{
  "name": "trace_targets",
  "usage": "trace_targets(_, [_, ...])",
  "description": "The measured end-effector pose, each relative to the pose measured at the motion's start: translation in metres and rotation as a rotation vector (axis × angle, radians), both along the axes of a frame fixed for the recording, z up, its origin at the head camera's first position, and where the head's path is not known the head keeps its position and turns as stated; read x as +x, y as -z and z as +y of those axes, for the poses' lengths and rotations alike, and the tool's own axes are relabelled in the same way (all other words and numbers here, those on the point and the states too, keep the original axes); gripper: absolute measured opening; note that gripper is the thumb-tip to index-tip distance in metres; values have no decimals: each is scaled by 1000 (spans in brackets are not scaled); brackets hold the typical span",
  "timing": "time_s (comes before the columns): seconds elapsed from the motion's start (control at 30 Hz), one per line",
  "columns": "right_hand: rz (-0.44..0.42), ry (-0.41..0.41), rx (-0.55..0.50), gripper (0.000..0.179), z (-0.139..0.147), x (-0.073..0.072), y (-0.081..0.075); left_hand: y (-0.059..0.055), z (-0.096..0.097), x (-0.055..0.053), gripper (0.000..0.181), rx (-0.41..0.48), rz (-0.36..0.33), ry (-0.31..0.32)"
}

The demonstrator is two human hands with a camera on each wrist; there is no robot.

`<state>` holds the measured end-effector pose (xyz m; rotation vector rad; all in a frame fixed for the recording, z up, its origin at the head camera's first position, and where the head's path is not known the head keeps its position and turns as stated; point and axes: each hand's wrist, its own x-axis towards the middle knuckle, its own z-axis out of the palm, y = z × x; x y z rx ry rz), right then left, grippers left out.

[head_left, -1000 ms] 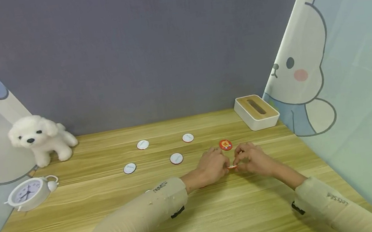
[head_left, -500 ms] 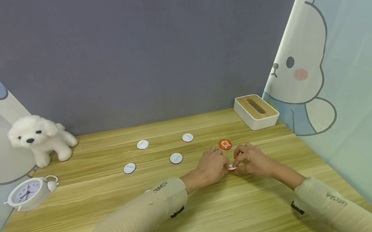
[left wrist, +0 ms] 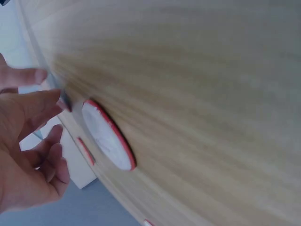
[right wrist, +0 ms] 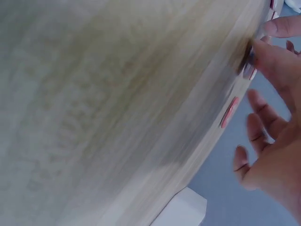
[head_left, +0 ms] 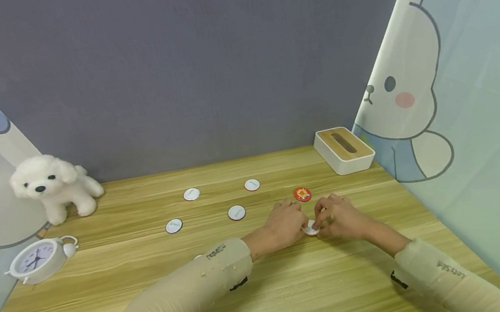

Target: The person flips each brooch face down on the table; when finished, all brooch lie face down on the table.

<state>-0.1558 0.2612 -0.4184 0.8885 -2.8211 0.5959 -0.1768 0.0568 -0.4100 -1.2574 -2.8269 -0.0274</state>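
In the head view, a round white disc with a red rim [head_left: 310, 228] lies nearly face up between both hands, at the right of the wooden table. My left hand [head_left: 285, 223] pinches its left edge. The fingertips of my right hand [head_left: 341, 218] hold it from the right, one of them over its white face. Just beyond lies a red disc [head_left: 302, 194] with an orange and yellow picture. Close to my left hand, another white disc [left wrist: 108, 134] with a red rim rests flat in the left wrist view; the forearm hides it from the head camera.
Several white discs lie to the left, among them one in the middle [head_left: 236, 212] and one at far left [head_left: 174, 226]. A white box with a wooden lid [head_left: 345, 151] stands back right. At left are a plush dog [head_left: 57, 186] and an alarm clock [head_left: 38, 260].
The disc between the hands has tipped from almost edge-on to nearly flat, so its white face shows. The hands have barely shifted; the other discs have stayed put.
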Motion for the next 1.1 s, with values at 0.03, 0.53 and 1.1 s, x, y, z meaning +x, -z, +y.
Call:
trace_targets(0.03, [-13, 3, 10, 10, 0, 1, 0, 0, 0, 0, 7, -17, 1, 9])
trace_targets(0.53, [-11, 23, 73, 9, 6, 4, 0, -12, -2, -1, 10, -103, -41, 49])
trace_targets(1.1, [-33, 9, 62, 10, 8, 4, 2, -13, -2, -10, 18, -125, -109, 57])
